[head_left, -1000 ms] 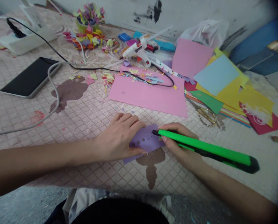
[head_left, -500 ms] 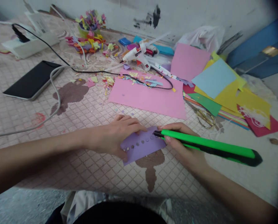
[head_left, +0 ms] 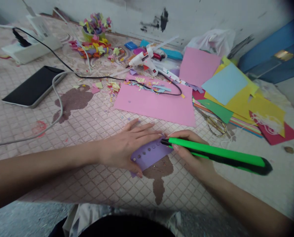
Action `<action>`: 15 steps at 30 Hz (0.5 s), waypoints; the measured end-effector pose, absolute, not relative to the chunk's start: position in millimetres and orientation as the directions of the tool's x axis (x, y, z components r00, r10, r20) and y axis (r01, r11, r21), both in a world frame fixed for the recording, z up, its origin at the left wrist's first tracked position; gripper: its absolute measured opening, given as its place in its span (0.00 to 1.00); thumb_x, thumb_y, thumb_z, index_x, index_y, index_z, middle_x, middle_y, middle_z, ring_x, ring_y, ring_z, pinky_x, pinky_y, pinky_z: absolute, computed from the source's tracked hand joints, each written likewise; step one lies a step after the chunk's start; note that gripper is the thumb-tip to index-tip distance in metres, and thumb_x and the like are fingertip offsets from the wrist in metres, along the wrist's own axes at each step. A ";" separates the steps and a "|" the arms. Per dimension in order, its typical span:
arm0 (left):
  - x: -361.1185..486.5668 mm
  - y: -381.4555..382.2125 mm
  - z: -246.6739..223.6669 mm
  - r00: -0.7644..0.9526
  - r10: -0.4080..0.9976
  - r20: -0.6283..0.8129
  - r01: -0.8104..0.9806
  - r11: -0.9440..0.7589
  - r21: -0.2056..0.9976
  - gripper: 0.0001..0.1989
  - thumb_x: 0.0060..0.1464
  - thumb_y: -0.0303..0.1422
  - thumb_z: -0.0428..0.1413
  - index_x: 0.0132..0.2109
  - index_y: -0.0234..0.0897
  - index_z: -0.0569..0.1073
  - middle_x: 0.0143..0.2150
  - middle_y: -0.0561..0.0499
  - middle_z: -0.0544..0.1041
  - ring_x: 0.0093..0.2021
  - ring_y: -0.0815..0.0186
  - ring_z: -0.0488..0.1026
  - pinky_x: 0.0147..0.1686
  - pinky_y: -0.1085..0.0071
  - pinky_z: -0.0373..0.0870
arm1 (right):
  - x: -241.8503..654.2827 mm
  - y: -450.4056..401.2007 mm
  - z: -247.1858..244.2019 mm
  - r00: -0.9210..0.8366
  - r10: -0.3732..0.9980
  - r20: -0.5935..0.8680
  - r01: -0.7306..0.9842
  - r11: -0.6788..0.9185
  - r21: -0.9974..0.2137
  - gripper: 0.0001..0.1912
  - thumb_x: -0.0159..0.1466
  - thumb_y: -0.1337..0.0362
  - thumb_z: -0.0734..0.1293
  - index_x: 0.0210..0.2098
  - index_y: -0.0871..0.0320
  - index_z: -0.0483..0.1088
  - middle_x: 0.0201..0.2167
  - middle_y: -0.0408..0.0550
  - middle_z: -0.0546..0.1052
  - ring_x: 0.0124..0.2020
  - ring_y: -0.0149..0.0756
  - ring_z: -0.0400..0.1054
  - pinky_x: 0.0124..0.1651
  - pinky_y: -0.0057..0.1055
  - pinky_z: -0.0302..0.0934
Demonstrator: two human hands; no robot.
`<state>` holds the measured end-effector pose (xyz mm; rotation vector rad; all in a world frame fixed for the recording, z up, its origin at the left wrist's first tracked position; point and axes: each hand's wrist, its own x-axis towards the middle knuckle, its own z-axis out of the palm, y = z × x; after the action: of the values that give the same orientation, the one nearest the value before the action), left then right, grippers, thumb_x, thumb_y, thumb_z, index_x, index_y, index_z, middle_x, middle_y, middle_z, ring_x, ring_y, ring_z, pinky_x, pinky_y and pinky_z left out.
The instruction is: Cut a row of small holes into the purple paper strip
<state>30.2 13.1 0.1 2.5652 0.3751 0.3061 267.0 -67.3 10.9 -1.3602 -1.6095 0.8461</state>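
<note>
A small purple sheet of paper (head_left: 152, 158) lies on the quilted tablecloth, with a row of small round holes or marks across it. My left hand (head_left: 128, 144) rests flat on its left part, fingers spread and thumb at the lower edge. In my right hand (head_left: 192, 153) is a green and black utility knife (head_left: 218, 154), gripped near its front end. The knife's black tip touches or hovers just over the right end of the row; I cannot tell which. My right fingertips are beside the paper's right edge.
Beyond the hands lies a pink sheet (head_left: 154, 107) strewn with paper scraps. A white glue gun (head_left: 144, 61) stands behind it. Gold-handled scissors (head_left: 216, 126) and coloured paper (head_left: 226, 84) are at right. A dark tablet-like device (head_left: 33, 86), cables and a power strip (head_left: 31, 51) sit at left.
My left hand has slid right and spread its fingers farther over the purple paper. The knife tip stays near the right end of the row, with only a slight shift.
</note>
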 end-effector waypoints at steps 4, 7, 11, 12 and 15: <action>28.9 12.5 0.4 0.938 0.329 0.109 0.223 -0.815 0.534 0.54 0.42 0.49 0.67 0.69 0.39 0.50 0.67 0.37 0.60 0.70 0.38 0.46 0.63 0.33 0.30 | 260.7 -70.4 18.5 -0.080 0.969 0.232 0.497 0.241 -0.834 0.09 0.62 0.70 0.66 0.40 0.52 0.72 0.35 0.43 0.78 0.34 0.32 0.72 0.36 0.28 0.69; 28.7 10.6 0.6 0.932 0.343 0.116 0.233 -0.813 0.534 0.55 0.40 0.49 0.68 0.69 0.39 0.50 0.67 0.37 0.60 0.70 0.38 0.45 0.63 0.32 0.29 | 256.6 -70.2 18.6 -0.112 0.972 0.205 0.510 0.233 -0.828 0.07 0.62 0.69 0.66 0.39 0.53 0.72 0.33 0.44 0.78 0.32 0.33 0.73 0.31 0.28 0.68; 29.4 10.1 -0.1 0.929 0.346 0.130 0.227 -0.812 0.538 0.56 0.39 0.47 0.69 0.69 0.39 0.50 0.67 0.37 0.61 0.70 0.39 0.46 0.63 0.33 0.30 | 255.3 -69.6 13.7 -0.114 0.975 0.190 0.504 0.222 -0.835 0.06 0.62 0.67 0.66 0.39 0.53 0.73 0.34 0.45 0.79 0.34 0.35 0.74 0.33 0.29 0.68; 29.5 10.3 -0.3 0.929 0.344 0.133 0.224 -0.813 0.538 0.57 0.39 0.47 0.70 0.69 0.39 0.49 0.67 0.37 0.61 0.70 0.39 0.46 0.63 0.33 0.30 | 255.4 -69.6 12.4 -0.119 0.975 0.186 0.504 0.221 -0.835 0.06 0.62 0.66 0.66 0.39 0.53 0.73 0.34 0.45 0.79 0.34 0.35 0.74 0.33 0.29 0.68; 29.5 10.9 -0.8 0.931 0.339 0.138 0.216 -0.813 0.542 0.56 0.41 0.49 0.68 0.70 0.40 0.48 0.67 0.37 0.60 0.70 0.38 0.47 0.63 0.32 0.30 | 255.1 -70.2 9.9 -0.133 0.978 0.163 0.502 0.209 -0.839 0.07 0.62 0.66 0.66 0.40 0.53 0.73 0.34 0.45 0.79 0.35 0.35 0.74 0.31 0.28 0.67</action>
<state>29.5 10.9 -0.8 2.5485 0.3954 0.3087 255.1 -70.2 9.9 -1.3898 -1.7476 0.8161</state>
